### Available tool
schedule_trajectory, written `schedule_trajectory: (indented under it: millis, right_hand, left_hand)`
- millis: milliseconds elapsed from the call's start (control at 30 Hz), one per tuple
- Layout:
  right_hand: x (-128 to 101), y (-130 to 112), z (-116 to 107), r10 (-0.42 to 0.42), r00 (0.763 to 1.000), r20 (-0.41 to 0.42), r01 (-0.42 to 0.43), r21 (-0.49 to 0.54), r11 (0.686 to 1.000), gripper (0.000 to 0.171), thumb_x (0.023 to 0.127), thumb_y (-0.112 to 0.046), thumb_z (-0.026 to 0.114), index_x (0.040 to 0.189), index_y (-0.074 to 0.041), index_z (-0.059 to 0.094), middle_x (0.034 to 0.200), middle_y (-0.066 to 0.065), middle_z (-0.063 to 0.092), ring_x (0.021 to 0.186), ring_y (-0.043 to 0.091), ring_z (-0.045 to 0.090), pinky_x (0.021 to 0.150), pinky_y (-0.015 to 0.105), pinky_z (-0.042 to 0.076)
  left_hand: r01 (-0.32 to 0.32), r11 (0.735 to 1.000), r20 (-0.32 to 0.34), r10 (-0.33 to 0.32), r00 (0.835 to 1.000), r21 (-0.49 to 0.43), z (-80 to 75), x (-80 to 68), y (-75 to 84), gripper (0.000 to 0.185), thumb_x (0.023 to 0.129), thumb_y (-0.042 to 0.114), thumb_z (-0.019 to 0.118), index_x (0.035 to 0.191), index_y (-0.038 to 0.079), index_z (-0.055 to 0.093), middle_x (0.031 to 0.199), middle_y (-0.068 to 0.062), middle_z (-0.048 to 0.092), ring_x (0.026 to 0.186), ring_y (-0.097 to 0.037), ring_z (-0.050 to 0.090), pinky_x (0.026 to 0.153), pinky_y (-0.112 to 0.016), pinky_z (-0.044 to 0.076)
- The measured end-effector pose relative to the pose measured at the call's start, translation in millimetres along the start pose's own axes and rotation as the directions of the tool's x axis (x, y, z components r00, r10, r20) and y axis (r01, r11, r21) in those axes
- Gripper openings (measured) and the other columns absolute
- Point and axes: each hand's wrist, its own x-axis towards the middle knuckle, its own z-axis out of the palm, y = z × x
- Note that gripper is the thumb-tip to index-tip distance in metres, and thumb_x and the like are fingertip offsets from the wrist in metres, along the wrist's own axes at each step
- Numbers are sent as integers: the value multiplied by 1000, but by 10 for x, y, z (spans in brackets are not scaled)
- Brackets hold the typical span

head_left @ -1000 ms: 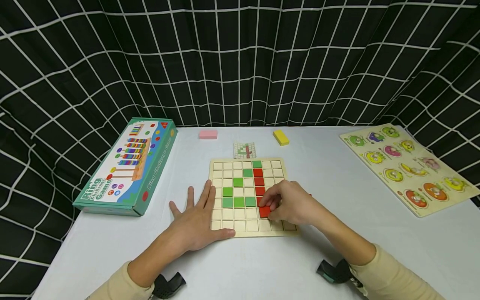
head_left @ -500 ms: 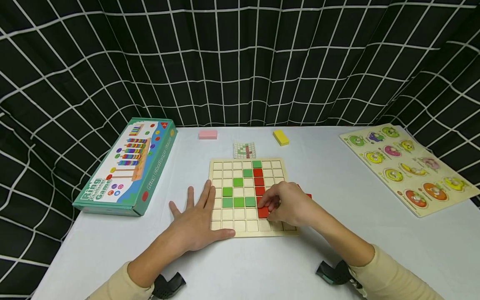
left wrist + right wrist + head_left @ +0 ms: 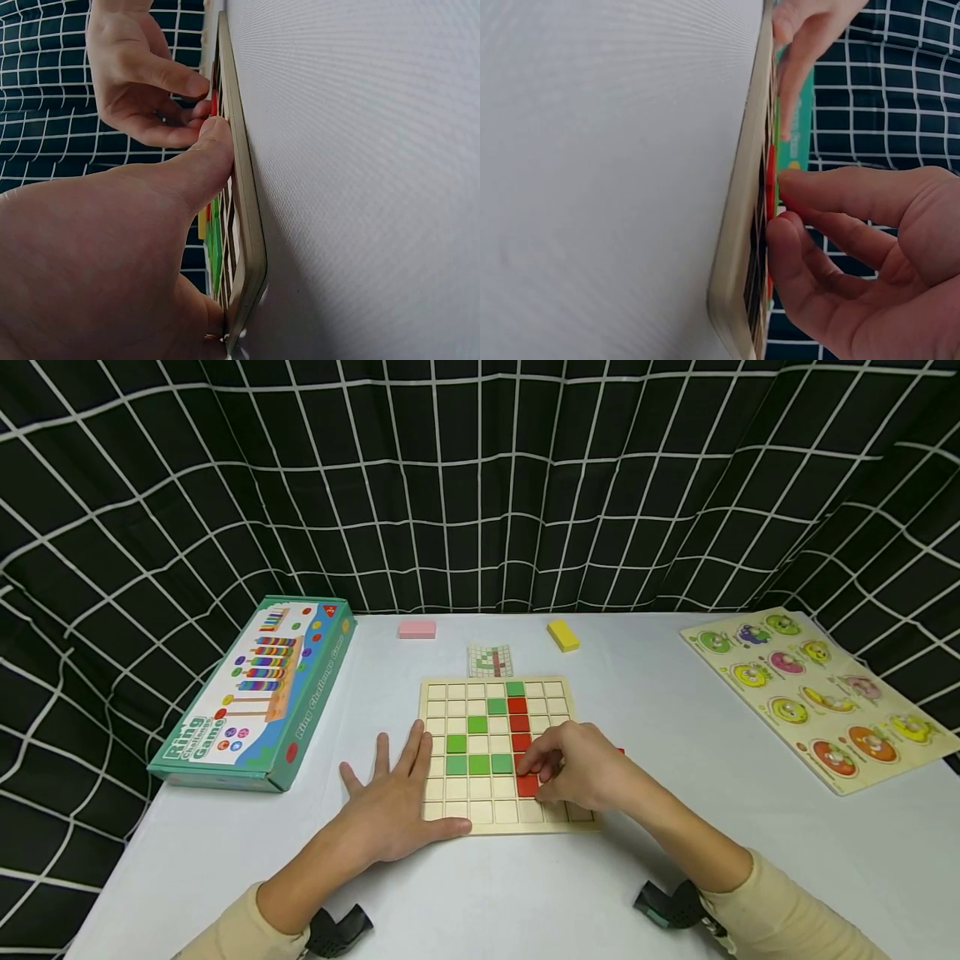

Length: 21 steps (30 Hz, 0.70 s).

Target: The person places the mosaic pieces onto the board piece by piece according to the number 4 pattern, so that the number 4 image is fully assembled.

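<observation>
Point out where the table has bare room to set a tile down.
Bare table lies between the grid board and the fruit puzzle, and between the board and the ring game box. Crowded: the board itself, under the left hand and right hand.

Cream sleeves (image 3: 780, 914); black wrist straps (image 3: 337, 931); bare hands.

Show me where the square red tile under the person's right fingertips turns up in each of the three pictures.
Head view: the square red tile lies low on the wooden grid board, at the right hand.
Left wrist view: a thin red sliver near the top, on the board's edge.
Right wrist view: a red edge mid-frame, by the fingertips.
Shared landmark: the board.
</observation>
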Motion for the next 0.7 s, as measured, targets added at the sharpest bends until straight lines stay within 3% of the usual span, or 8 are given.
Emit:
schedule_trajectory:
  millis: [300,700]
  right_hand:
    - [8,47,-142,-65,998,-17,65,29,997,25,80,9,75,95,-10,81,89,-1,76,76,12,63,70,26,56]
    - [-78,145,-410,26,996,-82,-23,39,999,24,84,2,78,103,-12,81,90,1,73,83,18,64,68,28,52]
  left_hand:
    - [1,1000,3,-1,1000,-3,4,10,-3,126,82,79,68,168,7,12,177,-8,-1,156,-57,5,100,-94,6]
    - [-7,1000,-2,7,1000,-22,1,-2,-5,125,82,77,70,167,6,13,177,-8,-1,156,-58,4,100,-94,5]
